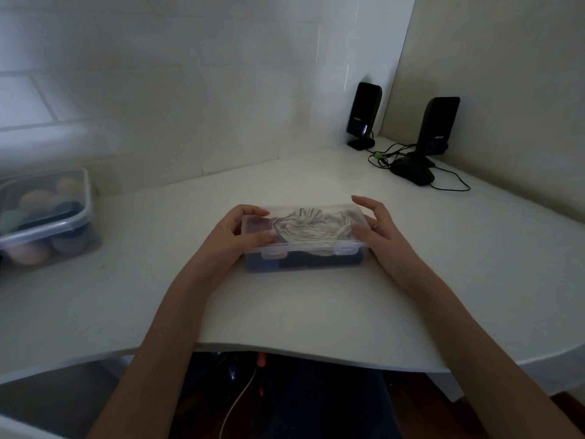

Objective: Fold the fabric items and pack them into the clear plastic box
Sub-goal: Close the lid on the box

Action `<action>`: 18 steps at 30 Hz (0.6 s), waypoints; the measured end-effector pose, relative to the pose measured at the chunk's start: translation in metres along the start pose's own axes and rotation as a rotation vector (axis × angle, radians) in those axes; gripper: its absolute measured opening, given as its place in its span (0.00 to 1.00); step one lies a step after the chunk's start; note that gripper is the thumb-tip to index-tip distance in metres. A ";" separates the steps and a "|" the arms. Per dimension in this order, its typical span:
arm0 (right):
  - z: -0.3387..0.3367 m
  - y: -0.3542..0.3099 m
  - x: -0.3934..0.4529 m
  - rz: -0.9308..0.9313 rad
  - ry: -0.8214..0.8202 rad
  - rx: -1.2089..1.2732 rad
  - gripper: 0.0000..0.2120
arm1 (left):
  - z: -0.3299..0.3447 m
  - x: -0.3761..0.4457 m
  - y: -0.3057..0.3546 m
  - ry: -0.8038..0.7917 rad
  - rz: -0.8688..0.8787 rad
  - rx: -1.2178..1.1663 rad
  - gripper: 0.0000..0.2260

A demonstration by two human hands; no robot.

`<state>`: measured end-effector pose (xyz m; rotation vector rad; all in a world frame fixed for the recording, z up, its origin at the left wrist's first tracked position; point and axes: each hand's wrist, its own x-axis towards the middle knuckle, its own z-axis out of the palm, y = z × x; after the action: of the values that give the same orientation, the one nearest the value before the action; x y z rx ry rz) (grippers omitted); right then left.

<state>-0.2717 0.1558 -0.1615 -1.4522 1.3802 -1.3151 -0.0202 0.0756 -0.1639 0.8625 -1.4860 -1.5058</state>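
Head view: mid-frame on the white surface (pixel 316 312), the clear box (pixel 305 245) of striped fabric (pixel 311 226) sits lidded, left hand (pixel 235 232) gripping its end, right hand (pixel 376 228) fingers spread open alongside.

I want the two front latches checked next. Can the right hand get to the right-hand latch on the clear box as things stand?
Probably yes. The right hand rests at the right end of the clear box, thumb on the lid, and the right latch sits on the front edge just beside it, uncovered. The left hand holds the far end, clear of it.
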 end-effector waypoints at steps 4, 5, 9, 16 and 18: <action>-0.001 -0.001 -0.001 -0.026 -0.019 -0.056 0.19 | -0.001 -0.001 0.001 0.003 -0.001 0.037 0.18; -0.001 -0.001 -0.001 -0.028 -0.020 -0.066 0.19 | -0.001 -0.002 0.001 0.006 0.002 0.048 0.18; 0.002 -0.005 -0.002 -0.043 0.024 -0.132 0.15 | 0.001 -0.004 -0.001 0.016 0.019 0.079 0.19; 0.007 -0.005 -0.001 -0.006 0.007 -0.188 0.16 | 0.009 -0.010 0.000 0.027 0.096 0.297 0.26; 0.007 -0.005 -0.002 -0.009 0.003 -0.174 0.15 | 0.009 -0.010 -0.001 0.025 0.090 0.313 0.28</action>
<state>-0.2638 0.1574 -0.1581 -1.5729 1.5232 -1.2284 -0.0240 0.0882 -0.1650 0.9768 -1.7460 -1.2106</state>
